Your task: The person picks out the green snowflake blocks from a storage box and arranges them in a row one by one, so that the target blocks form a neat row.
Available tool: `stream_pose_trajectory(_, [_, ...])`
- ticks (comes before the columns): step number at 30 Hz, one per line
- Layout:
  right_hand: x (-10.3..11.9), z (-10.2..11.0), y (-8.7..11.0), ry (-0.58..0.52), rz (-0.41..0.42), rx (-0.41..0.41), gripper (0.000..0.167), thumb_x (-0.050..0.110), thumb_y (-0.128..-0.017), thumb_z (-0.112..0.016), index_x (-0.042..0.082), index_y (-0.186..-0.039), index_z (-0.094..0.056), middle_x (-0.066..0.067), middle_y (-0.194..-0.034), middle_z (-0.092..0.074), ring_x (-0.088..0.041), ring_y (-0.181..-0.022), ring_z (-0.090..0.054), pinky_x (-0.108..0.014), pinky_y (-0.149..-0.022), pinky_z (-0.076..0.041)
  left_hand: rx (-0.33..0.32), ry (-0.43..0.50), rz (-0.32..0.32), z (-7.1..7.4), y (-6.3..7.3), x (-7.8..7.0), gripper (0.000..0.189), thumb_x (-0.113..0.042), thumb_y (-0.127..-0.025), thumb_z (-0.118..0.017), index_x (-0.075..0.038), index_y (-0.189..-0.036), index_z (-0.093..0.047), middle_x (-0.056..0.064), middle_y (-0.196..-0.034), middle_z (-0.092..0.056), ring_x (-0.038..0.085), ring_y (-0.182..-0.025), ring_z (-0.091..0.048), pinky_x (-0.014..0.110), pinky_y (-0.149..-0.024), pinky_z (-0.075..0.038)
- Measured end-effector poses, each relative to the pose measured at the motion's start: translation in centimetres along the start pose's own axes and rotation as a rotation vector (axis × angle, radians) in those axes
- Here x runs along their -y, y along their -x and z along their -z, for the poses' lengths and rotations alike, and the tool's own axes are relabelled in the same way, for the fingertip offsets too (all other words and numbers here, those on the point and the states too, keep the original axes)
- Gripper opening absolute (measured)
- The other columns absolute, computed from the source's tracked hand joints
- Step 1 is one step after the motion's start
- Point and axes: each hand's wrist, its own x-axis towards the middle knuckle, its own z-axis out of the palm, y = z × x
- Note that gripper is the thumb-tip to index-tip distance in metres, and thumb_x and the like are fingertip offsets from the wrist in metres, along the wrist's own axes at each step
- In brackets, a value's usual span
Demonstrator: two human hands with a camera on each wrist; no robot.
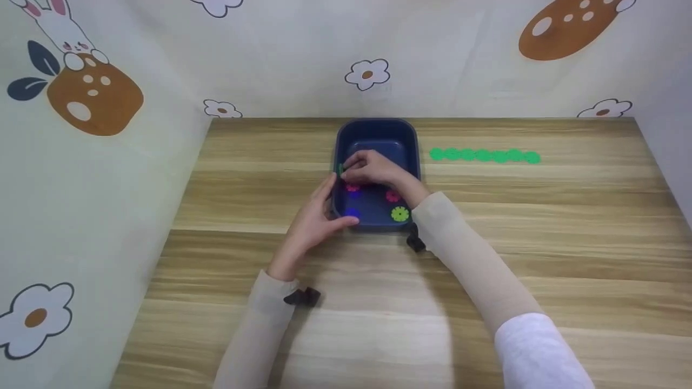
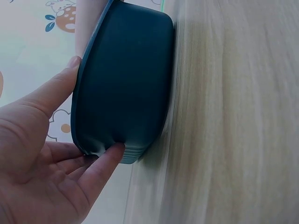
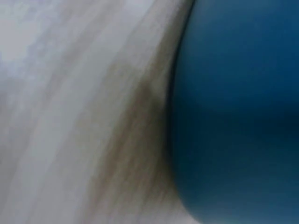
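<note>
A dark blue plastic bin (image 1: 385, 220) stands on the wooden table. My left hand (image 1: 312, 224) grips its near left corner, thumb at the near rim and fingers along the outer left wall; the left wrist view shows this hand (image 2: 51, 163) against the bin's outside (image 2: 126, 79). Reaching inside, my right hand (image 1: 373, 169) pinches a green notched disc (image 1: 341, 169) standing edge-on by the left wall. Below it lie a pink disc (image 1: 353, 187), a blue disc (image 1: 351, 213), another pink disc (image 1: 392, 196) and a yellow-green disc (image 1: 400, 214). The right wrist view holds only the bin's side (image 3: 233, 116).
Right of the bin, several green notched discs (image 1: 484, 155) lie in a straight overlapping row on the table (image 1: 540, 227). A patterned cloth (image 1: 297, 59) rises behind the table's back edge and along its sides.
</note>
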Motion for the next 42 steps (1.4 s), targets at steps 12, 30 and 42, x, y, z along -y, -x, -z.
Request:
stream_pose_trajectory(12, [-0.25,-0.12,-0.05,0.083,0.086,0.022,0.026,0.014,-0.087,-0.075,-0.001,-0.106,-0.064,0.003,-0.082,-0.07,-0.003,-0.072,-0.065,-0.017,-0.07,-0.055,-0.002,-0.014,-0.018,-0.03,-0.21,-0.01,0.105,-0.039,-0.08,-0.082,-0.009,-0.159,-0.021,0.014,-0.166,-0.022,0.031,-0.153,-0.023,0.045,-0.126,-0.024])
stream_pose_trajectory(30, [-0.05,-0.39,-0.09,0.025,0.024,-0.002,0.024,0.011,-0.093,-0.061,-0.005,-0.11,-0.062,-0.01,-0.093,-0.069,-0.011,-0.079,-0.069,-0.025,-0.076,-0.061,0.0,-0.019,-0.012,-0.03,-0.21,0.04,0.105,-0.039,-0.08,-0.083,-0.009,-0.159,-0.02,0.016,-0.166,-0.021,0.032,-0.153,-0.024,0.046,-0.125,-0.024])
stream_pose_trajectory(42, [0.09,-0.34,-0.09,0.002,-0.022,-0.051,0.032,0.008,-0.097,-0.052,-0.011,-0.12,-0.064,-0.014,-0.097,-0.068,-0.009,-0.073,-0.07,-0.026,-0.077,-0.062,-0.005,0.013,-0.01,-0.07,-0.09,0.0,0.104,-0.035,-0.081,-0.083,-0.009,-0.16,-0.019,0.017,-0.166,-0.021,0.033,-0.151,-0.029,0.047,-0.122,-0.031])
